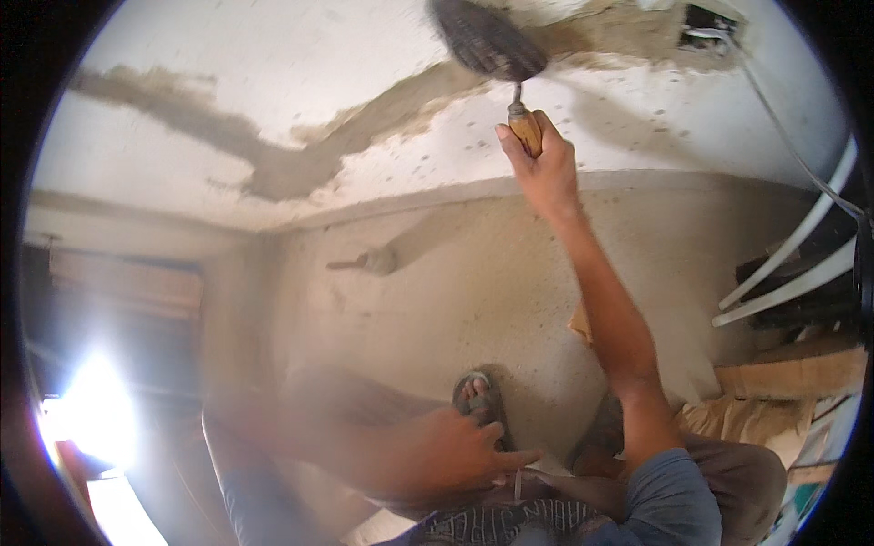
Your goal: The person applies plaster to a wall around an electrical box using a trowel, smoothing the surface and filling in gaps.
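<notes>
My right hand (543, 168) is closed round the wooden handle of a trowel (487, 41). Its dark, dirty blade is held up at the white wall, over a rough band of grey-brown mortar (401, 111). Low in front of my body, my left hand (460, 452) has its fingers apart, the index finger stretched out, and nothing shows in it. On the floor beyond lies a small tool (364, 262) with a short handle; its exact kind is unclear.
A wall box (708, 32) with a loose cable sits at the upper right. White pipes (792, 241) and a piece of cardboard (792, 375) are at the right. My sandalled foot (478, 391) rests on the floor (437, 300). Bright light (96, 409) glares at the left.
</notes>
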Demonstrator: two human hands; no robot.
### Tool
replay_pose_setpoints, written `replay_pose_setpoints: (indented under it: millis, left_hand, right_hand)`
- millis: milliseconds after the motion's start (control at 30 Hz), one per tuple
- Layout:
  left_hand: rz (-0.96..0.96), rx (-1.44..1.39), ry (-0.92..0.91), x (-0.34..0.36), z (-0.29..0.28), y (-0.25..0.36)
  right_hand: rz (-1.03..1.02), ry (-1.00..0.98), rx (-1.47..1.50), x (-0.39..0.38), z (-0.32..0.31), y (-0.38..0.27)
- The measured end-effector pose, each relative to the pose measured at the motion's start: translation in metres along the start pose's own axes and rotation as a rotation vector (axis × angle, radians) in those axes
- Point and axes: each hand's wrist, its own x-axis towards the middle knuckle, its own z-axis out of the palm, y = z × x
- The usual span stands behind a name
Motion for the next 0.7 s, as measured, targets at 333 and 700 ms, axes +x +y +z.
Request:
replay_pose_setpoints:
  millis: [333,700]
  left_hand:
    - [0.054,0.005,0.019,-0.008,0.010,-0.005]
    - [0.058,0.037,-0.001,-0.013,0.005,-0.003]
  right_hand:
    - [-0.136,0.107,0.261,-0.014,-0.024,-0.002]
    - [-0.101,-0.016,-0.120,0.007,-0.018,0.004]
